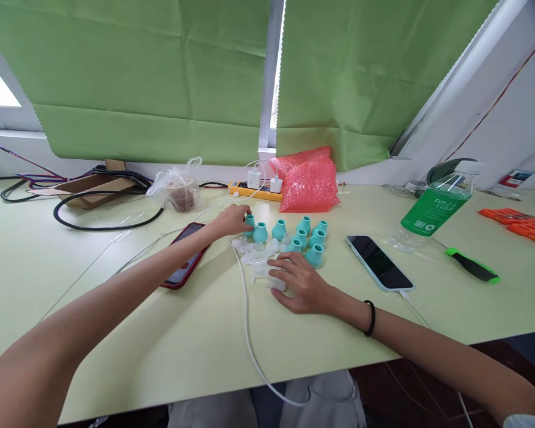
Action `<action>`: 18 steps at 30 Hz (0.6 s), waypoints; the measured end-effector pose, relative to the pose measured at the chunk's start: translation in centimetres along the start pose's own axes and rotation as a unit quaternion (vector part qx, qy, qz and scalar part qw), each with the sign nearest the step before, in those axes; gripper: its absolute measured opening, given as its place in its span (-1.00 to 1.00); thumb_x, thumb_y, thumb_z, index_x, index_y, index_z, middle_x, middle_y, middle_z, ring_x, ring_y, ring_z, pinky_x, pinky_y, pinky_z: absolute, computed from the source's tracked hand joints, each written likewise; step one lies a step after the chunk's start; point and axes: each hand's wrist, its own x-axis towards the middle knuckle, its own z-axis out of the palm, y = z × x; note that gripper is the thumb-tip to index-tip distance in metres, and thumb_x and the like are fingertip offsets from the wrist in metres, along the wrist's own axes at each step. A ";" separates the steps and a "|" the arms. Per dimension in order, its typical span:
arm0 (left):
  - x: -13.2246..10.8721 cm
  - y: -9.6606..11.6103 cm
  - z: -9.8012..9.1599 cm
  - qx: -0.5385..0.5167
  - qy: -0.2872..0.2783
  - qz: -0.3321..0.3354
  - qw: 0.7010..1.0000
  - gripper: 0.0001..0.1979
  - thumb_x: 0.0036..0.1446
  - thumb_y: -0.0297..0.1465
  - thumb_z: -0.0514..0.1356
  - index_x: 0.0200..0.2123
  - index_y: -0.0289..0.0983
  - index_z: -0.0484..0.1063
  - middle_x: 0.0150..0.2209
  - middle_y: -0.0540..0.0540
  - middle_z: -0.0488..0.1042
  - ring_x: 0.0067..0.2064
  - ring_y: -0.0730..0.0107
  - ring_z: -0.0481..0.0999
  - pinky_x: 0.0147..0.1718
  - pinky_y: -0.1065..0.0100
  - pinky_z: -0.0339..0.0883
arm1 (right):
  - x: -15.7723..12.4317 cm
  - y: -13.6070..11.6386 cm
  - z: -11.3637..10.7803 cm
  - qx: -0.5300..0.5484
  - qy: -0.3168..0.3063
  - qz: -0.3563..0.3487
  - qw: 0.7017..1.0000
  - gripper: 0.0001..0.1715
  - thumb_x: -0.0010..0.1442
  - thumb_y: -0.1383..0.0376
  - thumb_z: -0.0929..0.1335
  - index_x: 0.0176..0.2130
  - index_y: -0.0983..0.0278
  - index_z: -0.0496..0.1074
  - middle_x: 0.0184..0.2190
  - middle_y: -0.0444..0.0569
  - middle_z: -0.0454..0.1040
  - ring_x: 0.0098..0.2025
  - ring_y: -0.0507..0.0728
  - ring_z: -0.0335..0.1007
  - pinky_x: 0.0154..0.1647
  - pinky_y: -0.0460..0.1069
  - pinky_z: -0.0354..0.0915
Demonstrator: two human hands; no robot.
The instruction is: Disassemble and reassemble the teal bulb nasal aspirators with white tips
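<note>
Nine teal bulbs (279,231) are on the surface (196,351), grouped between the two hands: three in the left part of the cluster, six to the right. The left hand (233,220) pinches the leftmost of them at its fingertips. The right hand (301,282) has its fingers spread and bent over the clear plastic pieces (259,270), touching at least one; whether it grips that piece I cannot tell. These pieces lie in a heap in front of the bulbs, too jumbled to count. One phone in a red case (200,260) lies under the left forearm, and one pale-edged phone (378,261) lies to the right, plugged into a cable. Behind the bulbs are one orange power strip (246,191) with two white chargers (254,178) and pink bubble wrap (310,184). Farther right are one green-labelled bottle (437,209), one screwdriver (472,265) and two orange items (529,232). Left of the strip are one bagged cup (181,196) and one cardboard box (93,189).
</note>
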 end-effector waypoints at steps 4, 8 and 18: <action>-2.4 1.6 -0.8 0.032 0.043 -0.010 0.999 -0.62 -0.04 -0.26 0.07 -0.14 -0.32 0.28 -0.23 -0.22 0.39 -0.18 0.09 0.36 -0.30 0.18 0.24 | -0.1 -0.3 -0.2 -0.050 0.008 0.052 0.997 -0.76 0.00 0.20 0.28 -0.33 0.30 0.34 -0.24 0.06 0.32 -0.16 0.24 0.14 -0.19 0.21 0.06; -7.5 4.8 0.1 0.054 0.068 0.143 0.986 -0.77 0.07 -0.40 -0.04 -0.23 -0.29 0.34 -0.28 -0.16 0.39 -0.21 0.25 0.34 -0.29 0.25 0.27 | -0.2 -0.5 -0.1 -0.053 -0.020 0.049 0.997 -0.79 0.00 0.22 0.27 -0.36 0.31 0.34 -0.29 0.04 0.30 -0.18 0.22 0.15 -0.24 0.15 0.04; -12.3 4.8 3.8 -0.088 0.071 0.136 0.984 -0.79 0.04 -0.53 0.00 -0.23 -0.25 0.31 -0.22 -0.13 0.33 -0.17 0.33 0.34 -0.24 0.29 0.32 | 0.1 0.0 0.0 -0.012 -0.007 0.031 0.999 -0.91 0.07 0.33 0.23 -0.35 0.30 0.28 -0.42 -0.07 0.40 -0.27 0.13 0.23 -0.27 0.07 -0.01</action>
